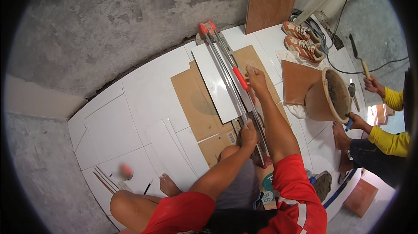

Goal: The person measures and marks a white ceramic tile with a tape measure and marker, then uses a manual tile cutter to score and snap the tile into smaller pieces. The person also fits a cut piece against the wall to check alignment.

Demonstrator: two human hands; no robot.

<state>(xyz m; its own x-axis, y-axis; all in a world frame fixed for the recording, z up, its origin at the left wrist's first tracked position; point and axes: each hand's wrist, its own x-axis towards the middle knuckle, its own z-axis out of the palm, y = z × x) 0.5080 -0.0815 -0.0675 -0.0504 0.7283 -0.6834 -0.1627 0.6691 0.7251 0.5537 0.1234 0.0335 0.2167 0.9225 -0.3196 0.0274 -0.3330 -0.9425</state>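
Observation:
A manual tile cutter [224, 69] with twin metal rails and red ends lies on flattened cardboard [193, 101]. Under its rails is a white tile [217, 88]. My left hand [249, 134] is closed round the rails just past the tile's near edge. Beside the cutter's red handle [240, 78], my right hand [257, 81] is raised with fingers loosely bent and apart, not wrapped round it. Whether a fingertip touches the handle is hard to make out.
Cut white tile strips [167, 151], a pencil [148, 187] and thin sticks [104, 179] lie at left. Rightward stand orange shoes [302, 42], a brown tile [300, 81] and a mortar bucket [320, 97]. A co-worker in yellow sleeves [389, 140] holds a trowel [358, 55] and the bucket's rim.

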